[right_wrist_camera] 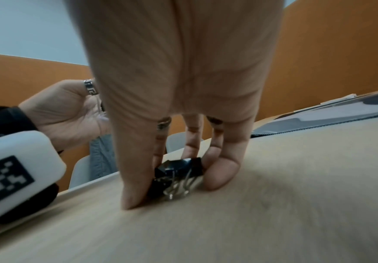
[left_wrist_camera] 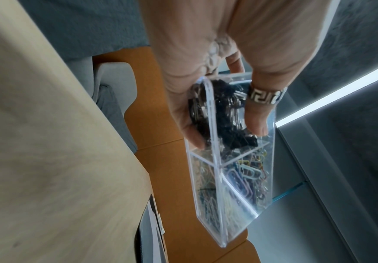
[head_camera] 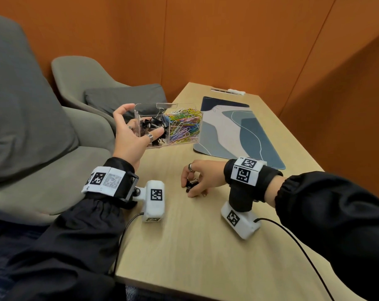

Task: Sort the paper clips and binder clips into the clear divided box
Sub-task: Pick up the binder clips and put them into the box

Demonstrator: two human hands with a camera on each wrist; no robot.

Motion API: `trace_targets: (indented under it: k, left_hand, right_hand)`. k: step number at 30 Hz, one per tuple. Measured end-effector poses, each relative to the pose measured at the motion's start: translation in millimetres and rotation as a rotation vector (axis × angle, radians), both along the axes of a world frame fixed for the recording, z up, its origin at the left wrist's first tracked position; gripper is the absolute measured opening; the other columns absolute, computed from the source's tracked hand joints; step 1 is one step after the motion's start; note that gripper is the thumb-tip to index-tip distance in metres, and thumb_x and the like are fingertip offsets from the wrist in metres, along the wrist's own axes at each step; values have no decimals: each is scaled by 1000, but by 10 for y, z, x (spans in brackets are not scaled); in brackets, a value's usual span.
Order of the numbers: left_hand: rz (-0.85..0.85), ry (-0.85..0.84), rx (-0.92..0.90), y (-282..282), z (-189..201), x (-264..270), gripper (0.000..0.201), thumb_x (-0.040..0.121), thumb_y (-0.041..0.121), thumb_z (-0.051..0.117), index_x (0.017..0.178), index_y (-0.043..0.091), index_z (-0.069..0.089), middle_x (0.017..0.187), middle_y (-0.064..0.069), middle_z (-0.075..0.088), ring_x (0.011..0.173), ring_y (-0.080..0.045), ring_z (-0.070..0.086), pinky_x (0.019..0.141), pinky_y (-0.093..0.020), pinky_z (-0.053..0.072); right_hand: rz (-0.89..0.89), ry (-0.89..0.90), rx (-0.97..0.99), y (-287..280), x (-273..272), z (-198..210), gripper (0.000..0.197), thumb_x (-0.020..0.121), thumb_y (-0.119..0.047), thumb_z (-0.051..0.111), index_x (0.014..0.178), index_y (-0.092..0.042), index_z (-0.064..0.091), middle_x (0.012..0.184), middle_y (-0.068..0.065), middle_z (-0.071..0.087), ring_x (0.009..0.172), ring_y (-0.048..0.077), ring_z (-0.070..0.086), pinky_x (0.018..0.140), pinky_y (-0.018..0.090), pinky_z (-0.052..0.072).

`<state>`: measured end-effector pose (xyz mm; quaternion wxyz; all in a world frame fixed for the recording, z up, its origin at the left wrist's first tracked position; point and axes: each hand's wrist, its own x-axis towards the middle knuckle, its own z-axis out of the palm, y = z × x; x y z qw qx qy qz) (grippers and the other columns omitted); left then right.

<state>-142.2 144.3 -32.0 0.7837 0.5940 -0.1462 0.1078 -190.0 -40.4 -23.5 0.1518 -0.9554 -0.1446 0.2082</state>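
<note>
Fingers of right hand curled down round a small cluster of black binder clips on the wooden table — thumb one side, other fingers opposite, clips touching the table. Left hand grips the clear divided box lifted off the table, tilted; thumb on its front wall. Box's left compartment holds black binder clips, right one coloured paper clips. Blue patterned desk mat just beyond.

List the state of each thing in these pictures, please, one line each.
Clear divided plastic box: lifted, tilted, top open.
Black binder clips: in left compartment.
Coloured paper clips: in right compartment.
Left hand: grips box.
Right hand: pinches black binder clip on table.
</note>
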Motion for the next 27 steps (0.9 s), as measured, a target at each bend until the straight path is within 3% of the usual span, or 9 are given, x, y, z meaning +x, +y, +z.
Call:
trace_targets:
  k: [6, 11, 16, 20, 27]
  left_hand:
    - [-4, -13, 12, -11, -15, 11, 68, 73, -10, 70, 110, 34, 35, 102, -10, 65, 97, -29, 64, 88, -62, 47]
    - [-5, -19, 17, -10, -16, 15, 68, 73, -10, 70, 111, 34, 34, 103, -10, 65, 98, -28, 64, 87, -61, 48]
    - [-3, -23, 20, -17, -21, 15, 68, 73, -9, 70, 111, 34, 34, 101, -7, 65, 97, -26, 65, 89, -58, 49]
    - [-4, -31, 12, -23, -20, 11, 68, 73, -11, 70, 109, 35, 35, 97, -4, 66, 93, -22, 65, 89, -54, 50]
    - [-6, -34, 7, -32, -12, -1, 67, 73, -11, 69, 110, 33, 34, 94, -1, 65, 90, -17, 65, 89, -48, 51]
  right_hand:
    - [-45, -39, 8, -49, -35, -3, 23, 78, -10, 69, 96, -18, 57, 102, -3, 54, 61, 10, 52, 62, 19, 46]
    - [-62, -68, -24, -45, -64, 7, 40, 78, -12, 69, 115, -19, 54, 108, -4, 52, 79, 15, 53, 73, 28, 47]
    - [-66, -106, -44, -50, -53, -33, 48, 81, -13, 65, 126, -18, 50, 122, 2, 53, 88, 13, 48, 77, 21, 38]
    - [-29, -102, -125, -59, -36, -66, 44, 86, -13, 58, 129, -14, 48, 128, 7, 43, 108, 20, 50, 85, 18, 37]
    - [-39, -98, -96, -101, -4, -94, 26, 90, -4, 50, 115, -5, 56, 114, 11, 58, 93, 18, 51, 79, 20, 42]
